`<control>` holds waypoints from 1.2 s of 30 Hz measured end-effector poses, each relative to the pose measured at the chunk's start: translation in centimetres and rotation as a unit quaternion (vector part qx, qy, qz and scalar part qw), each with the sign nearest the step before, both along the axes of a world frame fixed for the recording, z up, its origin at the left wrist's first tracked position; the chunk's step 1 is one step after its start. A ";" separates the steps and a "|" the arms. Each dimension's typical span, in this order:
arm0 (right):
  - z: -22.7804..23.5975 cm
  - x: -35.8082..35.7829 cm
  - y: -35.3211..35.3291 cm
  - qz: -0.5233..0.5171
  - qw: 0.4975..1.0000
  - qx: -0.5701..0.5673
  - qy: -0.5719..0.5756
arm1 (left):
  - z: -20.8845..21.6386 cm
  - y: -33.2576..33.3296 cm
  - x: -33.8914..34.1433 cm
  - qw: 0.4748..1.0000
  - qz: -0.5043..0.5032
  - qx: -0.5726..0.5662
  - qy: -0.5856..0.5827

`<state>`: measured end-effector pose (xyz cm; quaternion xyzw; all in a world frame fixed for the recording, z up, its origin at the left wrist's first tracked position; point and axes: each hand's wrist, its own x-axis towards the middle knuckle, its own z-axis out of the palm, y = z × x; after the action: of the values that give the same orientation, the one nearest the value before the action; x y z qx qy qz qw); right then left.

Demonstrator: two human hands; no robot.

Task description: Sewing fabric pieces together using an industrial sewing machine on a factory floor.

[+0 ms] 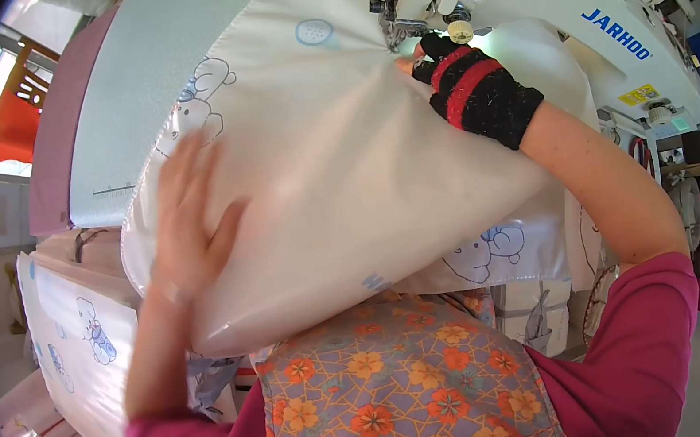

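A large glossy white sheet [333,158] with blue bear drawings covers much of the sewing machine's bed and sags toward my lap. My left hand [193,214] is over its left part, fingers stretched and thumb apart, slightly blurred; whether it touches the sheet I cannot tell. My right hand [475,89] wears a black fingerless glove with red stripes. Its bent fingers close on the sheet right beside the needle area of the white sewing machine [545,12]. Part of those fingers is hidden by the glove and the machine head.
The pale table top [142,78] with a mauve edge extends at the far left. More printed white sheets [84,332] hang at the lower left. An orange chair [18,113] stands beyond. A floral apron [400,381] covers my lap, close to the sheet's near edge.
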<state>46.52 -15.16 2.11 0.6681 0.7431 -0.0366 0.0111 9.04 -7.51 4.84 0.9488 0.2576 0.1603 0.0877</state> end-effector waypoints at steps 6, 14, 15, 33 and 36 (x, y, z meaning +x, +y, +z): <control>-1.3 0.6 2.4 -0.114 0.982 -0.034 0.146 | -6.1 -11.4 -11.6 0.487 0.327 -0.548 -0.596; -0.7 -1.1 1.2 -0.195 0.961 -0.026 0.197 | -7.1 -4.4 -13.4 0.559 0.355 -0.520 -0.540; -1.3 -0.7 0.7 -0.196 0.960 -0.023 0.196 | -7.9 -1.9 -14.2 0.569 0.381 -0.499 -0.532; -3.3 -1.9 -0.8 -0.020 0.981 0.190 0.013 | -3.9 14.7 -7.1 0.619 0.217 -0.511 -0.556; -3.7 -1.6 0.4 -0.017 0.982 0.190 0.001 | -8.6 2.8 -7.3 0.567 0.226 -0.495 -0.618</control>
<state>44.94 -14.78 -1.64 0.6708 0.7248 0.1044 -0.1173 1.75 -4.72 -3.74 0.3373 0.3855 0.5695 0.6428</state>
